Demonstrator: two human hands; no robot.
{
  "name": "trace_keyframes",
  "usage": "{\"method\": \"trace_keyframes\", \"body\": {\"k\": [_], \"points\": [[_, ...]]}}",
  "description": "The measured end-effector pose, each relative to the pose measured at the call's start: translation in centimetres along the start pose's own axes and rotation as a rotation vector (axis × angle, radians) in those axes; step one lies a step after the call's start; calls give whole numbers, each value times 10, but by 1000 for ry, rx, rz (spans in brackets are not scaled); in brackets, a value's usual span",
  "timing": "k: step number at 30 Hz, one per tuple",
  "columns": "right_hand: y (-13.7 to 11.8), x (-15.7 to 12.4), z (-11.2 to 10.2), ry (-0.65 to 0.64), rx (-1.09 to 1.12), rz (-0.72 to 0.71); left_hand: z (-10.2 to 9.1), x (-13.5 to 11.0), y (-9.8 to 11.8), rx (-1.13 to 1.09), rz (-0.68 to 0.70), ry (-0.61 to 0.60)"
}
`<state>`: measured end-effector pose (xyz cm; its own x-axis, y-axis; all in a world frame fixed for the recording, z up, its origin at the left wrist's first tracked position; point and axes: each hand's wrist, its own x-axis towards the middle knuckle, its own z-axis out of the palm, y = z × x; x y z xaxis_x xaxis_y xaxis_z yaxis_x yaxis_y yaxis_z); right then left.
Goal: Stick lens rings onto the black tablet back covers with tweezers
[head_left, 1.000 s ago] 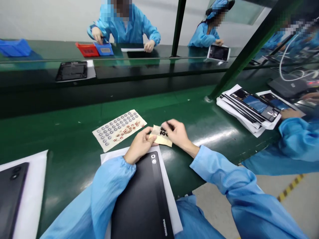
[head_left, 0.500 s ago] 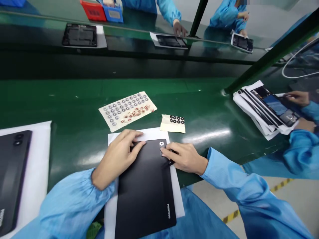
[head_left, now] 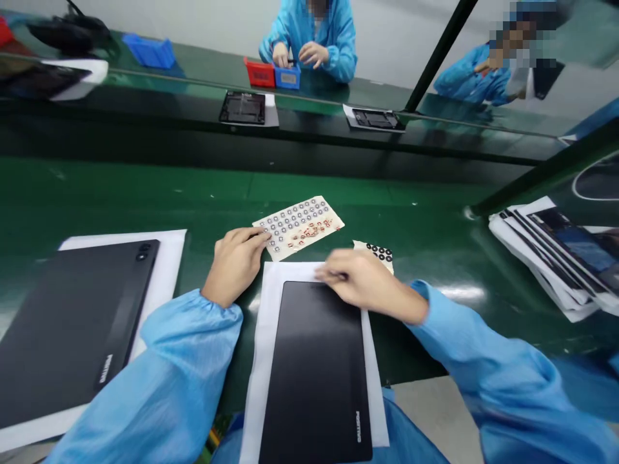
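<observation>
Cream sticker sheet (head_left: 302, 224) touched by left hand (head_left: 235, 265), grip spread loosely, not pinching; right hand (head_left: 360, 282) blurred above black tablet (head_left: 314, 380) on green table (head_left: 145, 193), grip unclear

Under the right hand (head_left: 362, 280), the tablet (head_left: 316, 374) is matte black on a white backing sheet (head_left: 254, 361). At the left hand (head_left: 235, 267), the cream sticker sheet (head_left: 302, 225) shows rows of grey rings and red markings. Beyond the right hand, the cream strip (head_left: 360, 246) carries black rings. The sleeves (head_left: 483, 348) are light blue; the bench (head_left: 145, 193) is dark green.
</observation>
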<state>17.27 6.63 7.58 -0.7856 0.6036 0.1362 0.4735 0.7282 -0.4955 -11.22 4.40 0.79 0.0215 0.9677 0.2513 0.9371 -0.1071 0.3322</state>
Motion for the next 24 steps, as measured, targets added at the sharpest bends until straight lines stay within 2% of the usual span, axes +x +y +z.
{"method": "trace_keyframes", "body": {"k": [3,6,9,13,15,17,20,22,24], "points": [[-1,69,20,3,-15,130,3,-1,0,10,-9,51],[-2,110,44,-63,-48,236,5,-1,-3,22,6,56],[-4,124,56,-103,-56,264,5,-1,-5,42,21,67],[-4,126,53,-140,-50,261,3,-1,-5,61,19,69],[-3,116,46,-120,-13,202,4,1,-6,40,18,61],[1,93,37,-18,39,107,7,3,-9,-16,10,65],[11,31,21,167,87,35,13,7,-12,-125,-36,87],[18,-17,16,211,73,56,14,8,-10,-171,-78,76],[24,-60,20,245,19,104,8,6,0,-183,-118,63]]}}
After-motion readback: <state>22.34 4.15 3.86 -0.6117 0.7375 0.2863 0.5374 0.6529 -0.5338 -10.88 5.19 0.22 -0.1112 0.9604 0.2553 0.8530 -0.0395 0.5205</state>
